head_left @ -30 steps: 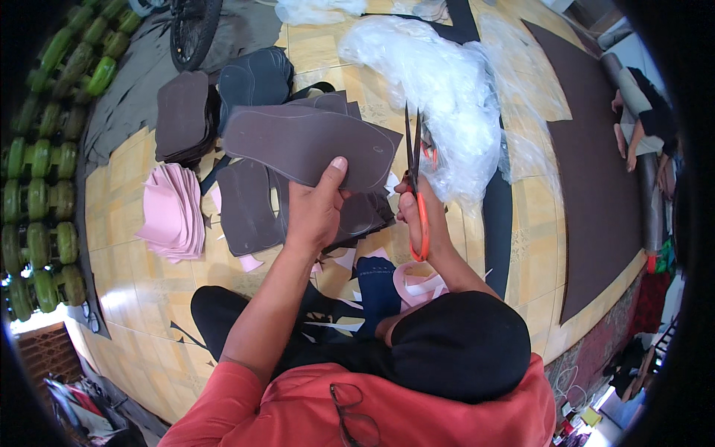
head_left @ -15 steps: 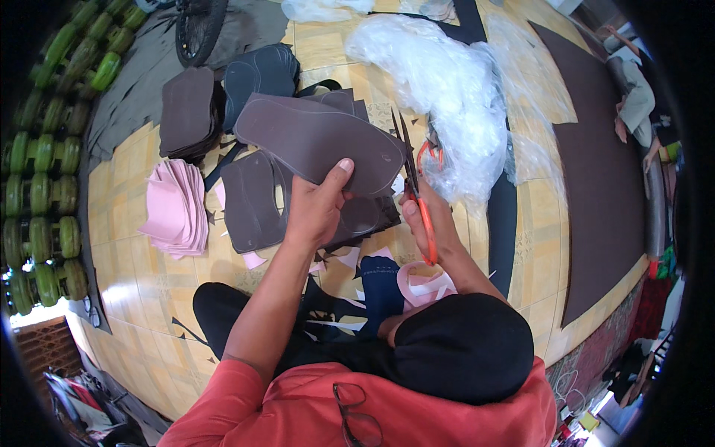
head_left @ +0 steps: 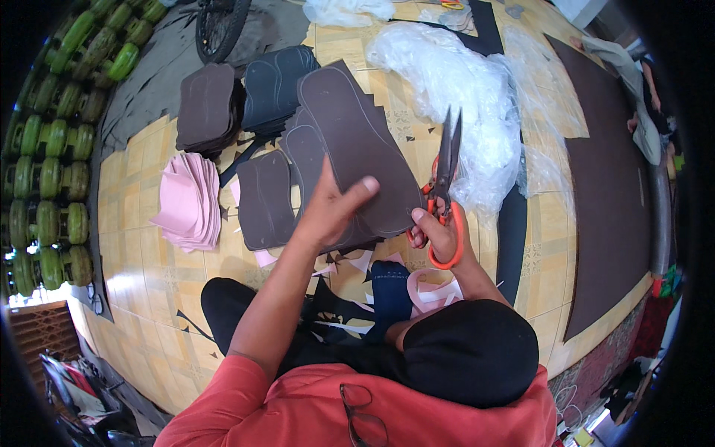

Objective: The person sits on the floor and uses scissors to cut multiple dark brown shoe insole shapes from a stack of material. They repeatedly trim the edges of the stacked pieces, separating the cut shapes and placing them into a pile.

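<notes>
Above brown outlined pieces (head_left: pixel 264 197) on the tiled floor (head_left: pixel 134 242), a dark-brown sole-outlined sheet (head_left: pixel 357 134) is gripped by the left hand (head_left: pixel 337 205), while orange-handled scissors (head_left: pixel 442 182) are gripped in the right hand (head_left: pixel 441 237) beside its near corner. Should the sheet sag from that one-sided hold, its edge could be nicked by the slightly parted blades (head_left: pixel 445 149).

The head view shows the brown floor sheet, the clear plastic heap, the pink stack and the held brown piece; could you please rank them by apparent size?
1. Brown floor sheet and clear plastic heap: too alike to rank.
2. Held brown piece, though it seems nearer the camera.
3. Pink stack.
</notes>
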Motion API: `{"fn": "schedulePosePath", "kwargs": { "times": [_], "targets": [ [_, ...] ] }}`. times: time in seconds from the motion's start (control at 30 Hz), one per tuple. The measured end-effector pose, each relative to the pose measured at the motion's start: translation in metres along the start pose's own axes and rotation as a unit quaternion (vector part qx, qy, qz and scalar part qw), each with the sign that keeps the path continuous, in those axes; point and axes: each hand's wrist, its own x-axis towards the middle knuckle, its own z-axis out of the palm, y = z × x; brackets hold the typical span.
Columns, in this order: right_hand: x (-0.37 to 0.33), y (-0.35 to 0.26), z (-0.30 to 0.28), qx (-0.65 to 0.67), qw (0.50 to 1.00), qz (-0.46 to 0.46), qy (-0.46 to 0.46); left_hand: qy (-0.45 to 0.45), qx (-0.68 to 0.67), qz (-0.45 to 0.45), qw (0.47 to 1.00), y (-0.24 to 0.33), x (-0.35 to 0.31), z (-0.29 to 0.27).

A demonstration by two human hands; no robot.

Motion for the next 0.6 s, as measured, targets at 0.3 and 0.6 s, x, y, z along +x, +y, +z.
{"fn": "schedulePosePath", "kwargs": {
  "times": [0.3, 0.6],
  "targets": [
    [0.004, 0.008, -0.006, -0.223, 0.966, -0.13, -0.015, -0.006, 0.07, 0.037, 0.997, 0.03, 0.01, -0.006],
    [0.002, -0.004, -0.002, -0.313, 0.933, -0.176, -0.016, -0.023, 0.094, 0.023, 0.995, 0.029, 0.01, -0.001]
  ]
}}
